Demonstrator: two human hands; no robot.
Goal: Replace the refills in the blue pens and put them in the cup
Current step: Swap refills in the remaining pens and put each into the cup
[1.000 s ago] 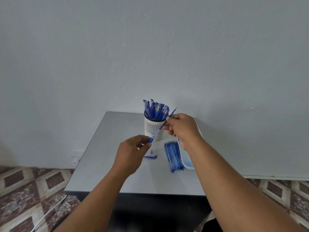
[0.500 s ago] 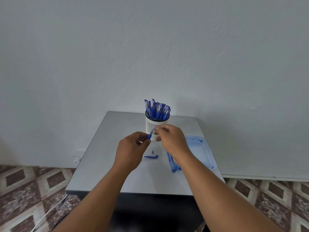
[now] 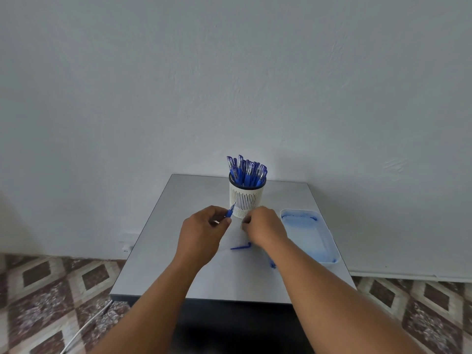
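Item: blue pen [image 3: 230, 212], part-assembled. Held in the left hand [image 3: 201, 232], fingers curled round the barrel, writing end with its bare refill point aimed up toward the cup [image 3: 246, 200]; it sits just in front of the cup's lower wall.

Item: right hand [image 3: 264, 227]. Lowered to the table [image 3: 163, 251] just beside the left, fingers curled down at the surface. Whether it pinches some small part cannot be told; the fingertips are hidden.

Item: blue pen cap [image 3: 240, 247]. Lies loose on the table between the two hands, nearer the right wrist.

Step in hand, by judgement: closing up the refilled pen. Advice: keep the barrel steady in the left hand, bring the missing part on in line with the point, seat it fully, then fit the cap before dropping the pen in.

Container: the cup, white, slotted, dark-rimmed, upright at the table's middle. Holds a dense bunch of capped blue pens [image 3: 246, 172], standing on end.

Container: pale blue tray [image 3: 332, 247], right of the cup. Inside blue-stained; no refill plainly visible in it.

Item: a blue fragment [image 3: 272, 264] shows beside the right forearm; identity uncertain.
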